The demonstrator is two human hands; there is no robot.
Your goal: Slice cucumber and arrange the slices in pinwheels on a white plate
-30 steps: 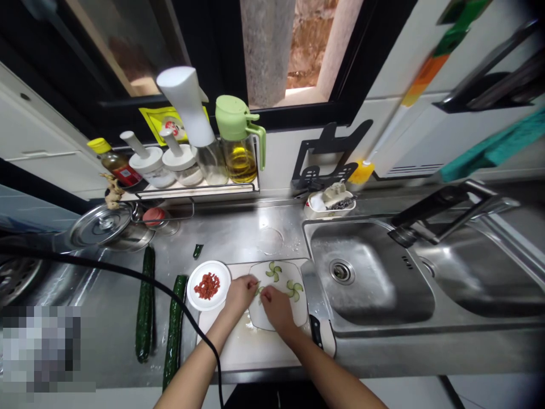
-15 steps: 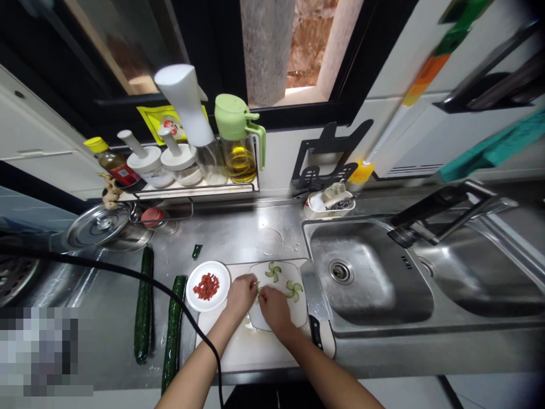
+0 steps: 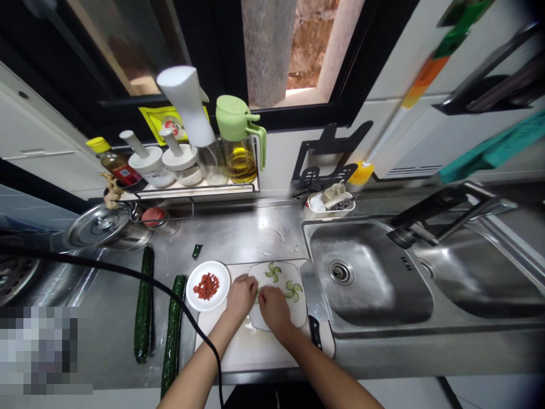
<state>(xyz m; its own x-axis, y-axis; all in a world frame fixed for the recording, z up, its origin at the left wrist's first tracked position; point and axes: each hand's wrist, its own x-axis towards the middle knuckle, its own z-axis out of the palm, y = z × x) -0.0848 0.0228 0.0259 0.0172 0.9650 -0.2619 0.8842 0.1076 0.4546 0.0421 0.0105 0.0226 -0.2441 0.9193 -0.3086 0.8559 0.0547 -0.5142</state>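
My left hand and my right hand meet over the left part of a white squarish plate, fingers closed in a pinch. Bits of green cucumber slice show between the fingertips, mostly covered by them. On the same plate lie two pinwheels of thin curved cucumber slices, an upper pinwheel and a right-hand pinwheel. Under the plate is a pale cutting board. Left of my left hand, a small white dish holds chopped red pieces.
A cleaver lies along the board's right side, beside the double sink. Two whole cucumbers lie at left, with a cut green piece farther back. A black cable crosses the view. Seasoning bottles stand on a rack.
Both hands stay pinched at the same spot on the plate, with only a very slight shift of the fingers. The camera view has moved slightly.
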